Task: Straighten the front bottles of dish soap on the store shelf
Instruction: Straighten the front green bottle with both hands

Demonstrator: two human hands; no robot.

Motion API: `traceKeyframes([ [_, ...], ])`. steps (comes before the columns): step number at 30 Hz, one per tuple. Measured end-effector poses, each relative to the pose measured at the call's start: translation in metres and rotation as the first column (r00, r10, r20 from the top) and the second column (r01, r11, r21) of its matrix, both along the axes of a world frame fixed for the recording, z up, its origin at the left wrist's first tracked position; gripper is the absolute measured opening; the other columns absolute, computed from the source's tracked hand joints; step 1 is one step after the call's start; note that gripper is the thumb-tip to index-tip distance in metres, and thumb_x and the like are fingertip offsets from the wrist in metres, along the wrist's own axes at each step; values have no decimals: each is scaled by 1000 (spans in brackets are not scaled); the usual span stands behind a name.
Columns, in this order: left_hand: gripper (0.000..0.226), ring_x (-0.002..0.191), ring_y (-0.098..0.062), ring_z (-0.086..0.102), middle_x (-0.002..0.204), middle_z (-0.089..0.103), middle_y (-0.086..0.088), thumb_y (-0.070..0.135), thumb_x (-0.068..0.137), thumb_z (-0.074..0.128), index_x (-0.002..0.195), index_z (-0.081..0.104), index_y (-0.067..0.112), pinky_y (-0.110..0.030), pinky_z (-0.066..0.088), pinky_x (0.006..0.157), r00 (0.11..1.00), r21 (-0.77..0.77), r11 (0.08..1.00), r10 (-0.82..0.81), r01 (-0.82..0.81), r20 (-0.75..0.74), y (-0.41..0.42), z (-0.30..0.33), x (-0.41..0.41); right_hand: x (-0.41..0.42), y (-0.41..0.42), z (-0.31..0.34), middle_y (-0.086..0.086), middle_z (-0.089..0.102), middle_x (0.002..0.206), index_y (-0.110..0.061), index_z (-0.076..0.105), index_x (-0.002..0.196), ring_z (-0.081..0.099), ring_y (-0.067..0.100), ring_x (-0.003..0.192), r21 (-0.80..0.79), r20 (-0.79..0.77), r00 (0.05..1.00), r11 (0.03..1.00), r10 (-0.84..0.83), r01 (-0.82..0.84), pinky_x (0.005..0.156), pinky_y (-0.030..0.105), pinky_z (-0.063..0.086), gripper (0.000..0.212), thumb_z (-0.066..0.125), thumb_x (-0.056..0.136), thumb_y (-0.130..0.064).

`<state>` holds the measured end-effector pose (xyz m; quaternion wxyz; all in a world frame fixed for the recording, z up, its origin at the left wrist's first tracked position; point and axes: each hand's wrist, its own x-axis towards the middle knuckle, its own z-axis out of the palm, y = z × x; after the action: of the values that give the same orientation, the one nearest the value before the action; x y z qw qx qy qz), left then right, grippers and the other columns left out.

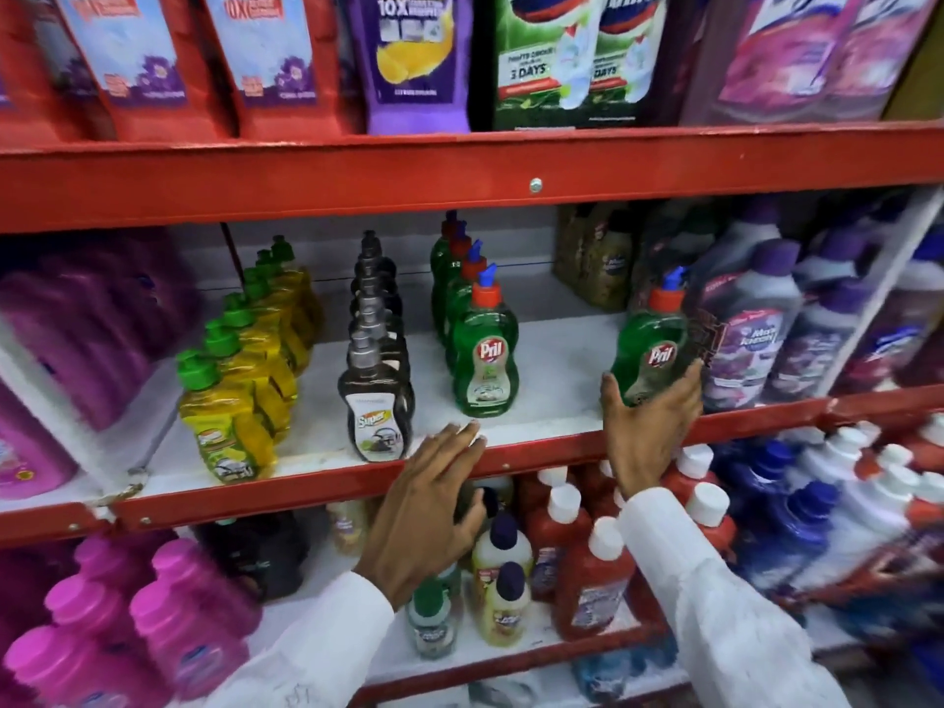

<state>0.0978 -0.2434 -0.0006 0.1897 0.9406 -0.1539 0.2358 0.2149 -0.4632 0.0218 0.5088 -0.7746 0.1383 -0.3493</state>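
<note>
The right hand has its grip around the base of a tilted green bottle, leaning left, standing apart right of the green row, while the left hand, released, rests at the shelf edge.

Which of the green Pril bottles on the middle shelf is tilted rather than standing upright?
The lone Pril bottle at the right, gripped by the right hand. It leans right, apart from the upright row headed by the front Pril bottle.
</note>
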Motion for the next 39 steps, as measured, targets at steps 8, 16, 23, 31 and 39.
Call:
traceKeyframes([
  [8, 49, 138, -11, 40, 146, 52, 1, 28, 86, 58, 134, 54, 18, -40, 34, 117, 999, -118, 992, 49, -50, -11, 0, 0, -5, 0, -4, 4, 15, 57, 132, -8, 44, 137, 53, 32, 122, -22, 51, 994, 995, 96, -95, 104, 44, 45, 81, 78, 73, -45],
  [16, 44, 135, -5, 41, 143, 54, 5, 20, 86, 59, 131, 58, 18, -30, 34, 116, 992, -237, 963, 129, -126, -7, 3, 0, -4, -41, 73, 8, 6, 54, 127, -13, 43, 134, 50, 21, 116, -183, 54, 940, 929, 338, -323, 93, 35, 47, 85, 78, 70, -57],
  [23, 44, 132, -9, 47, 142, 54, 4, 13, 89, 58, 132, 56, 20, -30, 36, 115, 980, -302, 933, 194, -196, -38, 10, 2, 1, -42, 105, 6, 5, 59, 119, -17, 45, 126, 56, 22, 108, -160, -16, 930, 917, 368, -366, 90, 40, 53, 89, 79, 61, -68],
  [31, 48, 117, -6, 59, 133, 63, 3, 15, 93, 55, 138, 45, 25, -28, 47, 106, 985, -409, 896, 165, -172, -55, -6, 13, 16, -38, 67, -11, -5, 63, 124, -28, 47, 131, 63, 14, 112, -63, -38, 747, 744, 664, -665, 94, 34, 55, 70, 80, 72, -47],
  [39, 44, 105, -8, 67, 120, 72, 0, 21, 90, 67, 133, 55, 21, -31, 54, 98, 966, -514, 818, 211, -257, -146, -10, 14, 35, -17, 36, -7, -8, 69, 120, -23, 58, 131, 64, -7, 108, -115, -164, 594, 583, 787, -804, 96, 17, 52, 52, 75, 84, -9],
])
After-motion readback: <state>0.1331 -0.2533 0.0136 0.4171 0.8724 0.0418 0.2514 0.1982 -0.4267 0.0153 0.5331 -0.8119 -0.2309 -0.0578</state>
